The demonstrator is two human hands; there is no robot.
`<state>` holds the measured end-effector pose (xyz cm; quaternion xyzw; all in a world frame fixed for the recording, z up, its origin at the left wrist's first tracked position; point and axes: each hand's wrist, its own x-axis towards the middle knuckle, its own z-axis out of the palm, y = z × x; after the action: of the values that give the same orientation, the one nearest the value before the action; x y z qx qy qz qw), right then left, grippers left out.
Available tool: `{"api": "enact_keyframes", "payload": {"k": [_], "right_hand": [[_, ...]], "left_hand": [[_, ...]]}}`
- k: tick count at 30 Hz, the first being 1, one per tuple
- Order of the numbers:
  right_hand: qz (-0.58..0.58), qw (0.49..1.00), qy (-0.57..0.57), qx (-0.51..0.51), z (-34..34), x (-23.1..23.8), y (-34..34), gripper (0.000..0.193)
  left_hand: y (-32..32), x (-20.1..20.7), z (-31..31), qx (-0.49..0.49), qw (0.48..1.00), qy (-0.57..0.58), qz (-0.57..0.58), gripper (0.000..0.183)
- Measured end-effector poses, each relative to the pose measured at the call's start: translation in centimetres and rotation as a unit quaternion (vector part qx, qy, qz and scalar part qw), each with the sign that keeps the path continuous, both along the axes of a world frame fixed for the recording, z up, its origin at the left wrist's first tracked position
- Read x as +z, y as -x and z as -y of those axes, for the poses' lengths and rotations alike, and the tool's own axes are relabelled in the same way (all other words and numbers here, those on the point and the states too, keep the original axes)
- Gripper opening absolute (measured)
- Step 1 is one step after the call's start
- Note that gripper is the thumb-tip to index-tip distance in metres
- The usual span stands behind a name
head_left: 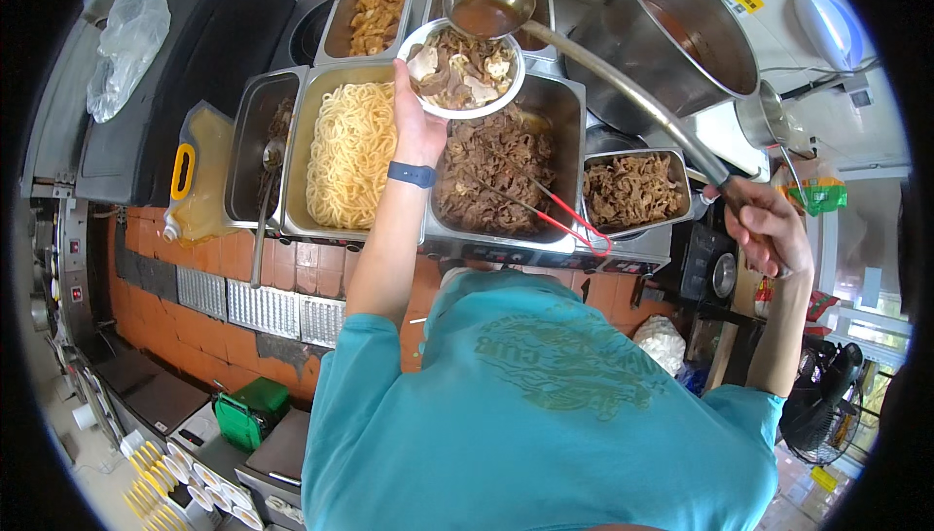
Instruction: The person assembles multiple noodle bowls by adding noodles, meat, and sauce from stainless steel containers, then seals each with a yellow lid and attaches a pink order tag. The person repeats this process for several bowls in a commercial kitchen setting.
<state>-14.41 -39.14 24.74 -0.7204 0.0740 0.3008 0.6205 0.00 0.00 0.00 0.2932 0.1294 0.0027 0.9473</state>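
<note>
Risk of a spill first: left hand [418, 123] cupped under a white bowl [463, 69] of sliced meat and mushrooms, fingers curled round the near rim, thumb side hidden, arm stretched far out over the counter. Right hand [769, 230] closed tight round the end of a long ladle handle [632, 93], with the ladle cup [486, 4] full of brown broth poised just beyond the bowl, at its far rim. So long a lever held only at its tip probably wobbles; a slight roll of the wrist likely sends hot broth past the rim onto the fingers below, or into the tray of yellow noodles [350, 152] beside the left wrist. Bowl already heaped, so overflow possible with a full pour. Directly under the bowl, a steel tray of dark shredded meat [491, 166] with red-handled tongs [564, 220] lying across it; a smaller tray of meat strips [632, 191] toward the right hand; a tray of pale fried pieces [375, 17] beyond the left hand. Big steel stockpot [681, 35] of broth beyond the ladle handle. Below the counter, orange tiled floor [214, 259] with metal drain grates [263, 307], possibly slippery if wet. Cramped kitchen station, yellow-handled oil jug [199, 176] far left of the hand, stacked small cups at the lower left.
</note>
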Motion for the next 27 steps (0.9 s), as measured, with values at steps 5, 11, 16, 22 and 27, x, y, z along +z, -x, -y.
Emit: {"api": "enact_keyframes", "payload": {"k": [5, 11, 16, 22, 27], "right_hand": [[0.075, 0.981, 0.180, 0.000, -1.6, 0.3, 4.4, 0.052], [0.339, 0.873, 0.337, 0.097, 0.2, -1.4, 4.6, 0.054], [0.092, 0.995, 0.050, -0.004, 1.1, -1.6, 2.5, 0.055], [0.129, 0.988, 0.080, 0.032, -3.0, -7.1, -6.1, 0.043], [0.227, 0.906, 0.347, 0.088, -8.0, -14.4, -16.7, 0.016]], "left_hand": [[0.6, 1.3, 0.7, -0.026, 0.999, -0.012, -0.019, 0.063], [0.4, 0.7, 0.5, -0.016, 1.000, 0.002, -0.017, 0.063], [0.3, 0.0, 0.2, -0.002, 1.000, 0.007, -0.021, 0.062], [2.3, 1.2, -0.7, 0.016, 1.000, 0.017, -0.019, 0.060], [6.3, 2.5, -2.0, 0.040, 0.999, -0.009, -0.022, 0.059]]}}
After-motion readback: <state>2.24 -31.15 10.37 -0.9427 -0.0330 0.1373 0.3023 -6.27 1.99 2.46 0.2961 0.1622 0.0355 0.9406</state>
